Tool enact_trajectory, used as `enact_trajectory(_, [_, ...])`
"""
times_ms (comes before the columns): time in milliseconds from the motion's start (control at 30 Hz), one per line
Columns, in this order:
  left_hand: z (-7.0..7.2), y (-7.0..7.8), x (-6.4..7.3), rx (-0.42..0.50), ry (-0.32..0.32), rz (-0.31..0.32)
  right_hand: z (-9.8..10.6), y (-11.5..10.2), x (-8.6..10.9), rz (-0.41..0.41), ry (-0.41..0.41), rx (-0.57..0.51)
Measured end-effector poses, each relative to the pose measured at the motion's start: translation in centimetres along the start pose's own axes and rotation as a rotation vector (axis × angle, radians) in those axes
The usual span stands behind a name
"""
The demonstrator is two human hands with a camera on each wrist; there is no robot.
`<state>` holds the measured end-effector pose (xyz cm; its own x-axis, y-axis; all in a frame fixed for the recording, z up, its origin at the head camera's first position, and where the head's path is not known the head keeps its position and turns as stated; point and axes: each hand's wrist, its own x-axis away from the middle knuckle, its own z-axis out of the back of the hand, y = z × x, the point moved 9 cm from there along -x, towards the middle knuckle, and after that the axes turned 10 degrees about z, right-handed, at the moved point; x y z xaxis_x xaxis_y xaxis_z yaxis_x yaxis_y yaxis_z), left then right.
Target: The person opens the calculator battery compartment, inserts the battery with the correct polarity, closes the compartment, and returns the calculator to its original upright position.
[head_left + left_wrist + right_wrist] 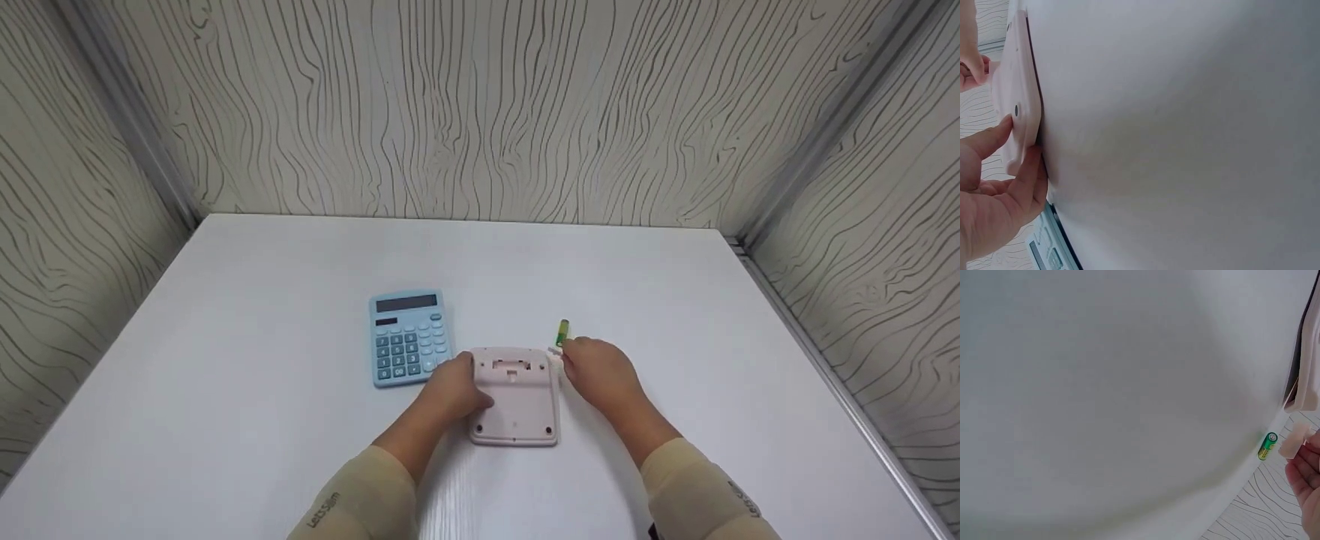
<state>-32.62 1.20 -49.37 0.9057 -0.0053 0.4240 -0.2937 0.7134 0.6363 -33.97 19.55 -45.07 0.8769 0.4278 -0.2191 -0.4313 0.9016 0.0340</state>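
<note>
A pale pink calculator [516, 409] lies face down on the table, its battery compartment [511, 366] uncovered near the far edge. My left hand [452, 388] grips its left side, thumb on the back and fingers at the edge, as the left wrist view also shows. Beside the calculator's far right corner, my right hand [602, 373] pinches a small pale battery cover [1295, 440] between thumb and fingers. Just beyond those fingertips a green and yellow battery [562, 332] lies on the table; the right wrist view shows the battery [1267, 446] apart from the hand.
A blue calculator [409, 339] lies face up left of the pink one, close to my left hand. The white table [262, 300] meets wood-grain patterned panels [450, 112] at the back and on both sides.
</note>
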Motion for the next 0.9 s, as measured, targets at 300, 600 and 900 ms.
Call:
enact_trajectory(300, [0.1, 0.1, 0.1, 0.021, 0.000, -0.002, -1.3, 0.3, 0.4, -0.023, -0.105, -0.018])
enact_trajectory(600, [0.1, 0.0, 0.1, 0.013, 0.001, 0.003, -1.9, -0.1, 0.4, 0.000, -0.157, -0.023])
enact_trajectory(900, [0.0, -0.1, 0.1, 0.028, -0.011, 0.018, -2.3, -0.7, 0.5, 0.064, -0.222, 0.021])
